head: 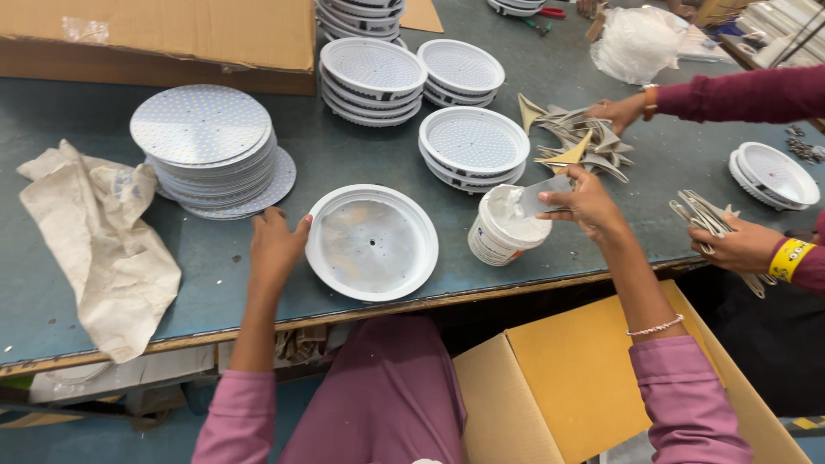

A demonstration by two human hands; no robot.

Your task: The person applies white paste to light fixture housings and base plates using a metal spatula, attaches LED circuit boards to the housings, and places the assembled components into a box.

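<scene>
A long grey-green workbench [361, 163] fills the room here, with a big cardboard carton [172, 39] resting along its far left edge and an open carton [593, 369] on the floor by the person's knees. A crumpled sheet of brown paper [94, 241] lies at the left end. Next to it sits a tall stack of flat round boards dotted with small points [206, 146], seemingly not yet used.

Across the middle stand 4 short stacks of white round housings with dotted boards already seated inside [473, 146]; that part looks done. 1 bare white housing [371, 242] lies at the near edge, its metal floor smeared thinly, no board in it yet.

The left hand [277, 245] rests with fingers curled on that housing's left rim, steadying it. The right hand [589, 206] pinches a small flat scraper [543, 196], its blade dipped into a white tub of paste [504, 228] just right of the housing.

A co-worker in dark red sleeves, at the right, reaches 1 hand [619, 112] into a pile of thin metal clips [576, 142] and grips a bundle [709, 223] in the other.
</scene>
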